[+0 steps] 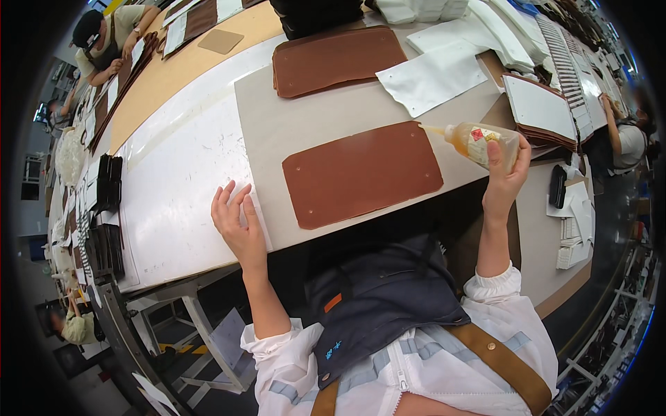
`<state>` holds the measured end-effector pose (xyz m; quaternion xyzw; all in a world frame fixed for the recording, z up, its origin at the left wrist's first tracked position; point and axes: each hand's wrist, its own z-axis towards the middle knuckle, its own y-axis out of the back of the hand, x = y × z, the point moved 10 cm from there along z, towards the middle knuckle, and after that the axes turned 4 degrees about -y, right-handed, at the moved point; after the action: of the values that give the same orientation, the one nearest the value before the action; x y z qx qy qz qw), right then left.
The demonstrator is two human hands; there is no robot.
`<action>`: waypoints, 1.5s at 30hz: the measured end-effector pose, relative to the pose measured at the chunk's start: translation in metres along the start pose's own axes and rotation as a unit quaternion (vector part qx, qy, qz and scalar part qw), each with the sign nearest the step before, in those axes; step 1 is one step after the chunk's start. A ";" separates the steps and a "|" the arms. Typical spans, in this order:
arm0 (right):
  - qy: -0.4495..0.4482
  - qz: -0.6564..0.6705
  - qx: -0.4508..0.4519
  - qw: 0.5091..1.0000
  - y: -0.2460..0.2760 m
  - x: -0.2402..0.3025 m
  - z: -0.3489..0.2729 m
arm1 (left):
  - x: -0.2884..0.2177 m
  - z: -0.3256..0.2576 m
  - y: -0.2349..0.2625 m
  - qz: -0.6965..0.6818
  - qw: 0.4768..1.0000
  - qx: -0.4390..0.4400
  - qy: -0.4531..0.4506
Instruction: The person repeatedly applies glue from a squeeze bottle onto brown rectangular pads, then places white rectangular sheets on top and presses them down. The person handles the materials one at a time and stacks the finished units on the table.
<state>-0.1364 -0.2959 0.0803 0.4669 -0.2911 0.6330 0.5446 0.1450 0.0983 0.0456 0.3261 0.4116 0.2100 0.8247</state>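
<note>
My right hand [507,182] is wrapped round a clear squeeze bottle [474,145] of yellowish liquid, tilted on its side. Its thin nozzle points left, its tip at the upper right corner of a reddish-brown leather-like panel [362,176]; whether tip and panel touch, I cannot tell. That panel lies flat on a grey sheet [267,132] and has small holes near its corners. To its left, my left hand [238,225] is open, fingers apart and slightly curled, over the sheet's left edge near the white tabletop [180,187]. It holds nothing.
Beyond the panel lies a stack of similar brown panels [340,61], beside a white sheet [437,76]. White-topped brown pieces [540,107] are piled at the right. A black case [557,186] lies on the right-hand surface. Co-workers sit far left and far right.
</note>
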 end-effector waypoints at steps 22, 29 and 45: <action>0.083 -0.032 0.090 0.992 -0.066 0.044 -0.040 | 0.000 -0.001 0.000 0.004 1.000 -0.010 0.002; 0.090 0.028 0.145 0.985 -0.100 0.054 -0.058 | 0.000 -0.001 0.003 -0.007 1.000 -0.019 0.003; 0.145 0.101 0.247 0.953 -0.180 0.091 -0.099 | 0.003 -0.003 0.007 -0.015 0.999 -0.046 0.008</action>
<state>0.0123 -0.1282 0.0981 0.4584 -0.0888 0.7977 0.3815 0.1437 0.1066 0.0476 0.2797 0.4126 0.2193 0.8387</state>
